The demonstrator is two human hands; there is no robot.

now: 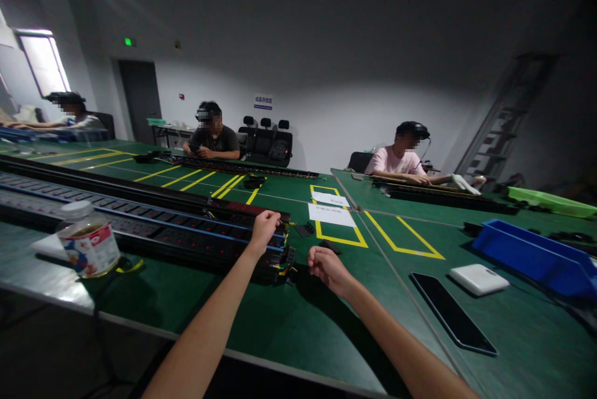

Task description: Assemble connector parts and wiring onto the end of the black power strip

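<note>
Long black strips with rows of socket-like shapes and red dots lie side by side on the green table, with blue lines along them. Over their right end my left hand is closed, its fingertips pinched near coloured wires; what they hold is too small to make out. To the right of that end, my right hand is held over the table with curled fingers, and whatever is in it is hidden. Small black parts lie just beyond my hands, one partly behind the right hand.
A jar of liquid stands at the left, in front of the strips. To the right lie a phone, a white case and a blue bin. Paper sheets lie ahead. Several people sit across the table.
</note>
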